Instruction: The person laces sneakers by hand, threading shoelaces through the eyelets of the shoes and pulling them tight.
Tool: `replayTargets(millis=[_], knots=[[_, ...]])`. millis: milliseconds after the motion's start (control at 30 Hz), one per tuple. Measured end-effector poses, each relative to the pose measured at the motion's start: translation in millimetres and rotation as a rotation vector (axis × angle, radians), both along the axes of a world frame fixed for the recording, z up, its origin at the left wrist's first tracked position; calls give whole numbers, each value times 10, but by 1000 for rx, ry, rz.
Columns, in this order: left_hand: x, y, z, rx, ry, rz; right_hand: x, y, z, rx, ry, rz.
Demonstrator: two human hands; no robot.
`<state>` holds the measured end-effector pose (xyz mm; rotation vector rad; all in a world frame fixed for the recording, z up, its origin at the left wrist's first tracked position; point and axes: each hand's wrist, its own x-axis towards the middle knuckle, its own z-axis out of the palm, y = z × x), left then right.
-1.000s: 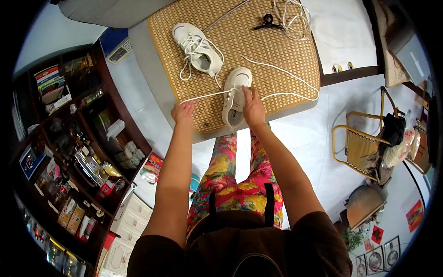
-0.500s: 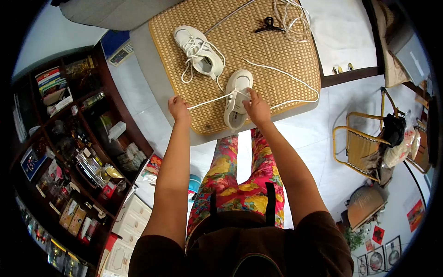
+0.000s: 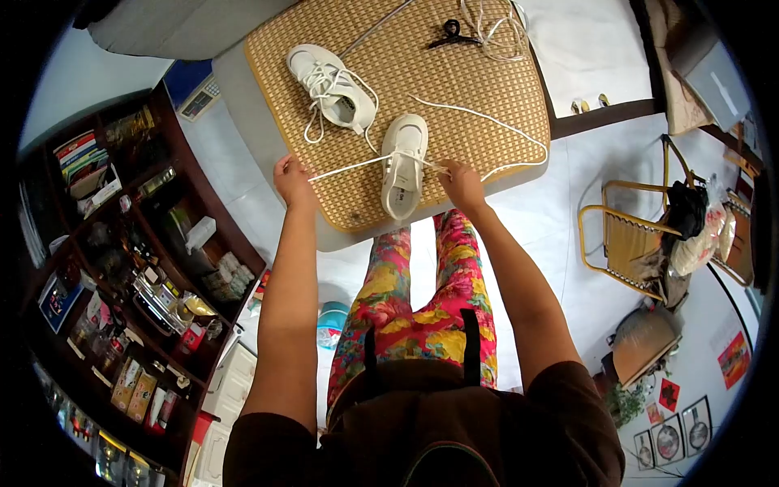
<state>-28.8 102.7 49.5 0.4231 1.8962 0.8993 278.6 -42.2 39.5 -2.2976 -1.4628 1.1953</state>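
A white sneaker (image 3: pixel 405 183) stands on the woven mat (image 3: pixel 454 77) near the seat's front edge, toe pointing away from me. Its white shoelace (image 3: pixel 345 169) is stretched out to both sides. At the left, my left hand (image 3: pixel 294 180) is closed on one length of the lace. Close by the shoe's right side, my right hand (image 3: pixel 462 185) pinches the other length, whose loose end (image 3: pixel 519 134) trails over the mat in a curve. Farther back to the left lies a second white sneaker (image 3: pixel 331 88), its lace threaded and hanging in loops.
A black hair clip (image 3: pixel 454 34) and a tangle of white cord (image 3: pixel 505 36) lie at the mat's back right. Dark shelves (image 3: pixel 174 268) filled with goods stand at left. A folding chair (image 3: pixel 633 235) holding bags stands at right.
My right hand has moved off the sneaker to its right side, drawing the lace out there. My left hand still holds its length. The whole view has shifted slightly.
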Motion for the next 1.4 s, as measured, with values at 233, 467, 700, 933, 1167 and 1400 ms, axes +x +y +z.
replayTargets(millis=[233, 467, 700, 933, 1167, 1400], knots=[[-32, 43, 263, 44, -34, -12, 33, -210, 261, 2, -3, -11], [474, 217, 1316, 181, -165, -251, 24, -287, 501, -4, 25, -48], [521, 101, 1568, 173, -177, -346, -162, -416, 824, -22, 32, -94], [18, -121, 1491, 47, -24, -435, -193, -288, 1448, 74, 48, -76], [-227, -372, 1465, -16, -23, -493, -133, -1, 2510, 277, 185, -67], [-62, -411, 1613, 0, -76, -529, -105, 141, 3408, 298, 265, -112]])
